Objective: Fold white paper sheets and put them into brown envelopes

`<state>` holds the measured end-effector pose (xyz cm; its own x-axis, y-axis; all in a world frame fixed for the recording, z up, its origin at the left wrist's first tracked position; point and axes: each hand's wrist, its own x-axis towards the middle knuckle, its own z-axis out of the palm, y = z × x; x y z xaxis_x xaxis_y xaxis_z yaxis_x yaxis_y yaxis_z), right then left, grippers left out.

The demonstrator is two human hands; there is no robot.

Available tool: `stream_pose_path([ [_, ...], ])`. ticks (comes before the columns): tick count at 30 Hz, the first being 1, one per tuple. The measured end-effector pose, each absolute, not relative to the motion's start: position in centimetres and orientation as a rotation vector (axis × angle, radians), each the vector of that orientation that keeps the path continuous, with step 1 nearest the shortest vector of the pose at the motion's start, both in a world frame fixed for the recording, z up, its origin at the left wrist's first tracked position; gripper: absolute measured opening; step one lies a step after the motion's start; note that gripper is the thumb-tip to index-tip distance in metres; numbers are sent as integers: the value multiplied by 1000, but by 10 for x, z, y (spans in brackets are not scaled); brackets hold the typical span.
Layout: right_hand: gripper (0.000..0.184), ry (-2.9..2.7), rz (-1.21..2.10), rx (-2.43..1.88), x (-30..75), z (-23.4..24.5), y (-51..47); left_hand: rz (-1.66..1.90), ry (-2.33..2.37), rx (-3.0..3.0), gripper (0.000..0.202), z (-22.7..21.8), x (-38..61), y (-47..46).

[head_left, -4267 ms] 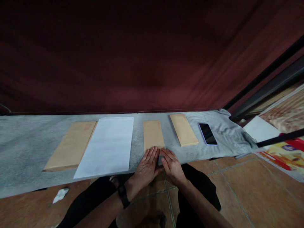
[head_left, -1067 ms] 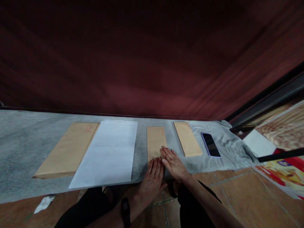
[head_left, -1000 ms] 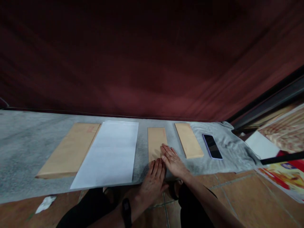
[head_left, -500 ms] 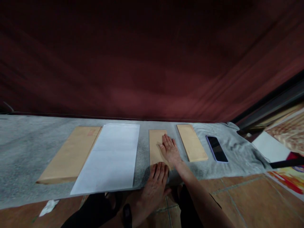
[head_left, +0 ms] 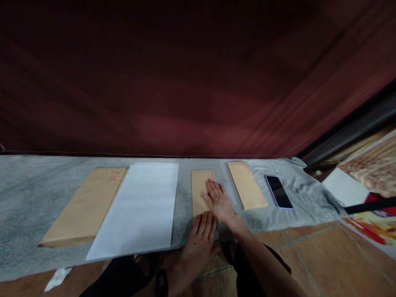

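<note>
A narrow brown paper envelope (head_left: 199,185) lies flat on the grey cloth in front of me. My right hand (head_left: 219,203) rests palm down on its right side, fingers stretched out. Across its near end lie the fingers of my left hand (head_left: 199,239), also flat; a dark band circles that wrist. Both hands cover part of the envelope. To the right is a stack of similar brown envelopes (head_left: 247,185). On the left, a sheet or stack of white paper (head_left: 139,206) lies beside a pile of larger brown envelopes (head_left: 85,204), slightly overlapping it.
A phone (head_left: 279,192) with a purple edge lies at the right on the grey cloth (head_left: 18,198). Behind hangs a dark red curtain-like surface (head_left: 185,103). Boards and a colourful printed sheet (head_left: 374,227) stand at the far right. A crumpled white tissue (head_left: 58,277) lies on the tiled floor.
My right hand has slid a little toward me along the envelope, while my left hand stays at its near end. The whole view has shifted slightly.
</note>
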<state>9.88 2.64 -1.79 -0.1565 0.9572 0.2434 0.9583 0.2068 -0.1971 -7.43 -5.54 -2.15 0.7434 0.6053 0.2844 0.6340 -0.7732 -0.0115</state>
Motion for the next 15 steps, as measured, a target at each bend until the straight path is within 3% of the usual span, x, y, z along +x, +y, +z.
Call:
stream_pose_path([
  [15,61,-2411,85,-1619,104,0,-27,-454,-986,-2856,70,-20,-83,-56],
])
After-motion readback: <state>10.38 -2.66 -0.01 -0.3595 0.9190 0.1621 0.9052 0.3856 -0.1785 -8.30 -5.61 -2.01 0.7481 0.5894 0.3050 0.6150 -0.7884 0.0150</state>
